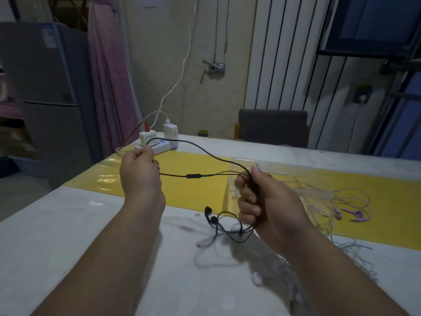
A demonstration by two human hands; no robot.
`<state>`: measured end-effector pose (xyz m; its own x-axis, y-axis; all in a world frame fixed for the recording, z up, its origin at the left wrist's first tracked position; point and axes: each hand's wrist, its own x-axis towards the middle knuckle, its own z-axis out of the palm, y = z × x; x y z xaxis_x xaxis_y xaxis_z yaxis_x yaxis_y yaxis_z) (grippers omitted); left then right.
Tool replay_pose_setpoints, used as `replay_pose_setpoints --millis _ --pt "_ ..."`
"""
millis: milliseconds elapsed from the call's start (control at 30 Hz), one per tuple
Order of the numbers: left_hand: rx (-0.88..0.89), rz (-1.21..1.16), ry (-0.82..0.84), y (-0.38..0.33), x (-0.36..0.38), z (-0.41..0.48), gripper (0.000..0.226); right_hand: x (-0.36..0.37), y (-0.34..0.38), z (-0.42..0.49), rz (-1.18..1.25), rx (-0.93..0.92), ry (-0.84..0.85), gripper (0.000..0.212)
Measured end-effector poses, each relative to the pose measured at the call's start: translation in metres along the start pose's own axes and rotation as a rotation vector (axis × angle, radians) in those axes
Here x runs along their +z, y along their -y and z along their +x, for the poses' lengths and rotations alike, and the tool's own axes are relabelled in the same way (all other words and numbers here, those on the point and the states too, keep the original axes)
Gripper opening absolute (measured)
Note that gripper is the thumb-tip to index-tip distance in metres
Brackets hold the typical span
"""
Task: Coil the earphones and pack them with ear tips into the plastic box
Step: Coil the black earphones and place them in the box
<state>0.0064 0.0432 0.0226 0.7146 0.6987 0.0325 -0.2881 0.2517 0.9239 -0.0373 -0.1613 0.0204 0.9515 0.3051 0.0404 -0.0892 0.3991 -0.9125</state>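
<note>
Black earphones (193, 176) drawn out between two grips
Left hand (140, 171) pinches the cable; right hand (262, 201) clenches gathered strands, earbuds (210, 215) just below that fist, clear plastic box (284, 166) just behind it.

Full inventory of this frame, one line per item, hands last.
table: 1, white, yellow strip across it
black earphones: 1, black, stretched from left hand to right hand, buds dangling below
plastic box: 1, clear, on strip behind right hand
purple earphones: 1, purple, on strip, right
white earphones: count unclear, white, tangled, near right
power strip: 1, white, far left corner
chair: 1, grey, behind table
left hand: 1, pinches cable
right hand: 1, grips cable loops
</note>
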Motion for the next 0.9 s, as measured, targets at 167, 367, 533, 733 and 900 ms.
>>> replay_pose_setpoints --millis 167,367,533,733,900 --pt "0.268 0.236 -0.087 -0.005 0.000 -0.010 0.036 -0.003 -0.008 0.002 -0.363 -0.121 -0.072 0.029" --pt "0.529 0.342 0.584 0.004 0.005 -0.028 0.026 -0.002 -0.013 0.002 -0.814 -0.231 -0.144 0.028" --pt "0.650 0.677 0.967 0.013 0.004 -0.028 0.034 -0.001 -0.011 0.003 -0.816 -0.271 -0.143 0.026" --pt "0.590 0.681 0.853 0.013 0.006 -0.026 0.018 -0.001 -0.012 0.004 -0.457 -0.144 -0.140 0.039" --pt "0.555 0.533 0.549 0.011 0.008 -0.026 0.027 -0.003 -0.004 -0.001 -0.427 -0.131 -0.049 0.033"
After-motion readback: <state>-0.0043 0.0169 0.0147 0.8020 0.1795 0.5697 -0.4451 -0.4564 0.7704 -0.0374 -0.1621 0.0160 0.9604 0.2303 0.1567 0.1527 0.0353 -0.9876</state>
